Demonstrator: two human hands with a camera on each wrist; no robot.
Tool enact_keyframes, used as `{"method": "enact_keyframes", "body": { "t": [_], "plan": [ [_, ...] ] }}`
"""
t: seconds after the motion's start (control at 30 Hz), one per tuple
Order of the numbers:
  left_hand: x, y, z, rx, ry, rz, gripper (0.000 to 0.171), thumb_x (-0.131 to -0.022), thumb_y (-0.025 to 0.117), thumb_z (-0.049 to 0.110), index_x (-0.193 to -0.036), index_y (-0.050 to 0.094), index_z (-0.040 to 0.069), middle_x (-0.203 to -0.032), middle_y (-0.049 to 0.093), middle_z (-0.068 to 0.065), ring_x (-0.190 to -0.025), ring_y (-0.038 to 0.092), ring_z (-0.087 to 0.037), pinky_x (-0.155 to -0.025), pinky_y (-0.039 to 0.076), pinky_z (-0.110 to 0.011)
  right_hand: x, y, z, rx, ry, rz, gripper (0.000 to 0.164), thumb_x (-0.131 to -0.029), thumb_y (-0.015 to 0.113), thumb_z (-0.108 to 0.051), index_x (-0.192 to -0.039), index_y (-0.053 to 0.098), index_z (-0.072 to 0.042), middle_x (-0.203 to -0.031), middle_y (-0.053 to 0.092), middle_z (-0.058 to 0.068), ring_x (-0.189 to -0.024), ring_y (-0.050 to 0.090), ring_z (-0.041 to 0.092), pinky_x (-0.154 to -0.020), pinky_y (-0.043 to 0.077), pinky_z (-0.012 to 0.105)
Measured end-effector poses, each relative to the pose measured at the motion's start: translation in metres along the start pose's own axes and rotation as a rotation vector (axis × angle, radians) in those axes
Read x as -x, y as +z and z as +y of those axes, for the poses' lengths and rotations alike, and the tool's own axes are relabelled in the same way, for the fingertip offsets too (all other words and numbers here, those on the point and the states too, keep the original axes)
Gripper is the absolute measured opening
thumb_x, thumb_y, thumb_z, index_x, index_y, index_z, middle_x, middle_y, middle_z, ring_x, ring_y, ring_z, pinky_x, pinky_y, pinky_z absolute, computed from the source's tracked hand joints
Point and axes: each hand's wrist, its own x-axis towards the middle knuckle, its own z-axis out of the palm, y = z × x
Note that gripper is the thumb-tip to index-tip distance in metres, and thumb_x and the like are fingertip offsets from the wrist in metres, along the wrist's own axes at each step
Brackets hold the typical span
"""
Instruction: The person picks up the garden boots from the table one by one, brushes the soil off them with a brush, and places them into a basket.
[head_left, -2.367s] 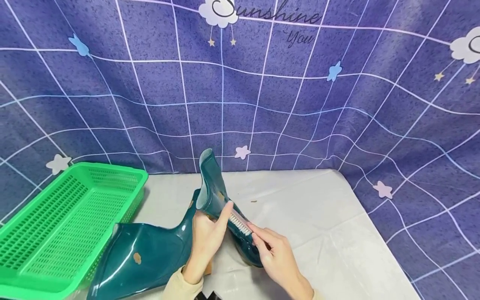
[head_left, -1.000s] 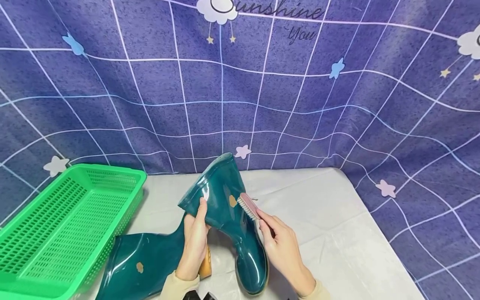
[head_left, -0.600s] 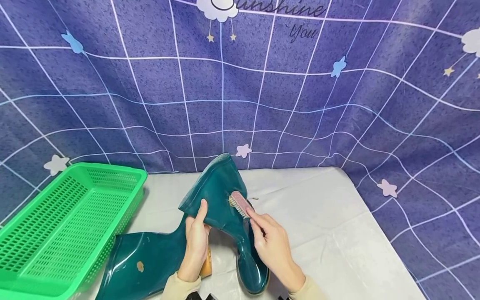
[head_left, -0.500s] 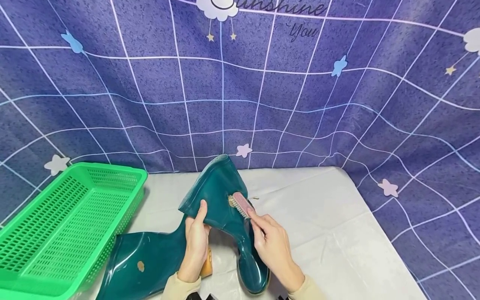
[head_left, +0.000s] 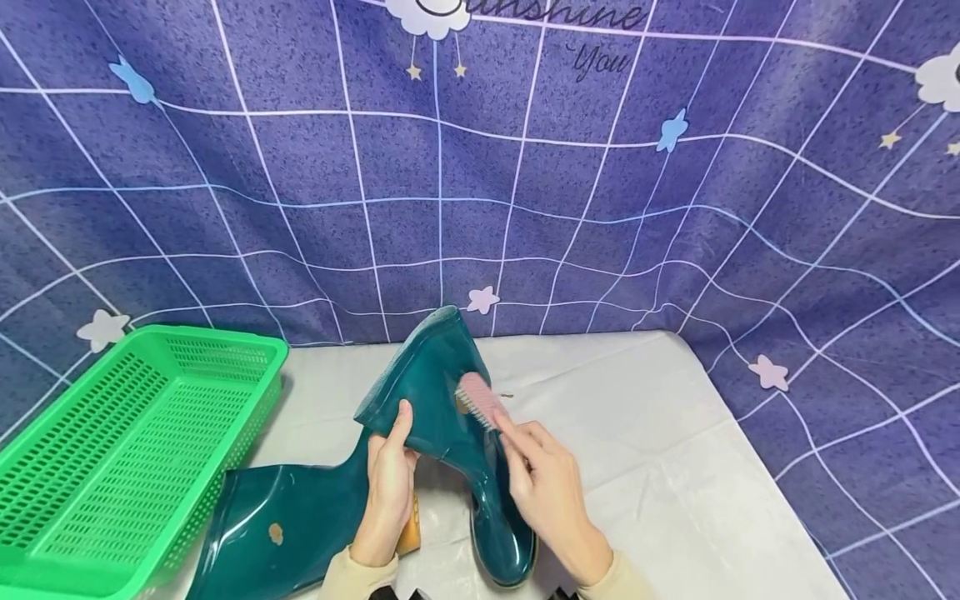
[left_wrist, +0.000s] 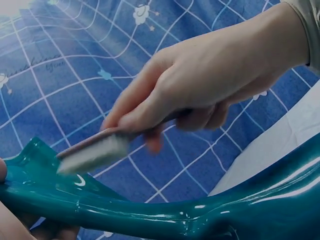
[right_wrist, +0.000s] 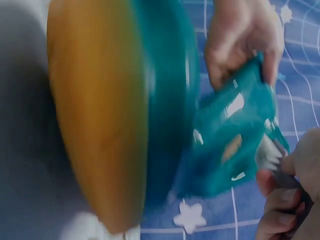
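A glossy dark green rubber boot (head_left: 427,392) stands tilted, its toe toward me and its shaft leaning up and left. My left hand (head_left: 392,483) grips the shaft near the top, thumb on the outside. Between thumb and fingers my right hand (head_left: 551,492) holds a pink brush (head_left: 482,398) with white bristles. The bristles lie over a tan patch (right_wrist: 231,148) on the shaft, partly covering it in the head view. In the left wrist view the brush (left_wrist: 95,152) is blurred, close over the shaft. The boot's orange-tan sole (right_wrist: 100,115) fills much of the right wrist view.
A second green boot (head_left: 281,521) lies on its side at the left, with its own tan patch (head_left: 276,533) and orange sole (head_left: 410,533). Beyond it stands a green plastic basket (head_left: 273,367). A white cloth (head_left: 675,467) covers the table; a patterned blue curtain (head_left: 480,183) hangs behind.
My left hand has turned the boot so its patched side faces up. My right hand has brought the brush from lower on the boot onto the patch, with small shifts there since.
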Motion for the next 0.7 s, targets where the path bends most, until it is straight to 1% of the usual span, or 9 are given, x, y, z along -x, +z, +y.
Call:
{"method": "enact_keyframes", "body": {
  "t": [0.03,0.1,0.17,0.3,0.4,0.47,0.57,0.63,0.7],
  "plan": [
    [0.001,0.001,0.0,-0.001,-0.004,-0.005,0.028,-0.114,0.05,0.035,-0.126,0.062,0.013,-0.114,0.072,0.018,-0.114,0.067,0.0,-0.105,0.052,-0.02,0.001,0.002,-0.001,-0.029,-0.017,-0.01,0.039,-0.094,0.075,-0.001,-0.131,0.078,-0.015,-0.091,0.074,-0.003,-0.062,0.05,-0.001,-0.054,0.043,0.012],
    [0.002,0.001,0.0,-0.003,-0.006,-0.009,0.029,-0.114,0.049,0.034,-0.129,0.061,0.012,-0.115,0.072,0.018,-0.115,0.067,0.0,-0.106,0.052,-0.02,0.003,0.005,-0.002,-0.024,-0.031,-0.029,0.04,-0.093,0.077,-0.002,-0.131,0.078,-0.016,-0.091,0.073,-0.003,-0.062,0.049,-0.001,-0.054,0.043,0.012],
    [0.003,0.001,0.0,-0.01,-0.003,-0.006,0.029,-0.115,0.049,0.034,-0.131,0.059,0.012,-0.116,0.072,0.018,-0.115,0.067,0.0,-0.106,0.052,-0.02,0.006,0.007,0.0,0.018,-0.015,-0.046,0.04,-0.091,0.079,-0.003,-0.128,0.08,-0.017,-0.091,0.073,-0.004,-0.062,0.048,-0.001,-0.053,0.043,0.014],
    [0.003,-0.003,0.0,-0.019,0.013,-0.007,0.028,-0.115,0.047,0.035,-0.129,0.059,0.014,-0.114,0.072,0.018,-0.113,0.068,0.0,-0.104,0.053,-0.02,0.01,0.006,0.009,0.12,0.029,-0.074,0.039,-0.087,0.081,-0.004,-0.122,0.083,-0.02,-0.088,0.073,-0.006,-0.059,0.042,-0.002,-0.05,0.042,0.018],
    [0.002,-0.004,0.001,-0.015,0.015,-0.025,0.028,-0.115,0.047,0.035,-0.126,0.061,0.014,-0.113,0.073,0.017,-0.113,0.068,-0.001,-0.105,0.053,-0.021,0.01,0.004,0.014,0.137,0.039,-0.059,0.037,-0.087,0.08,-0.005,-0.121,0.083,-0.02,-0.087,0.073,-0.006,-0.057,0.04,-0.002,-0.049,0.04,0.018],
    [0.002,-0.005,0.001,-0.013,0.009,-0.031,0.028,-0.115,0.047,0.036,-0.124,0.063,0.015,-0.112,0.073,0.017,-0.112,0.068,-0.001,-0.105,0.053,-0.021,0.009,0.003,0.015,0.106,0.045,-0.033,0.038,-0.089,0.078,-0.004,-0.123,0.082,-0.02,-0.088,0.074,-0.006,-0.057,0.041,-0.002,-0.05,0.039,0.016],
    [0.003,-0.004,0.001,-0.009,0.0,-0.034,0.029,-0.115,0.048,0.037,-0.123,0.063,0.014,-0.112,0.073,0.017,-0.112,0.068,-0.001,-0.105,0.053,-0.021,0.008,0.004,0.013,-0.012,0.033,-0.008,0.04,-0.092,0.074,0.0,-0.128,0.08,-0.019,-0.092,0.074,-0.003,-0.06,0.046,-0.001,-0.052,0.04,0.012],
    [0.004,-0.004,0.001,-0.014,0.0,-0.038,0.029,-0.115,0.048,0.036,-0.126,0.062,0.013,-0.114,0.072,0.017,-0.113,0.068,-0.001,-0.105,0.053,-0.021,0.009,0.006,0.011,-0.077,0.013,-0.021,0.042,-0.094,0.072,0.002,-0.131,0.078,-0.018,-0.096,0.075,-0.002,-0.064,0.05,0.001,-0.055,0.044,0.012],
    [0.004,-0.004,0.002,-0.029,0.003,-0.043,0.029,-0.115,0.048,0.035,-0.129,0.06,0.013,-0.113,0.071,0.017,-0.113,0.068,-0.001,-0.106,0.053,-0.02,0.009,0.008,0.011,-0.088,0.002,-0.048,0.043,-0.095,0.073,0.002,-0.133,0.077,-0.017,-0.097,0.075,-0.002,-0.066,0.053,0.001,-0.058,0.047,0.013]
  ]
}}
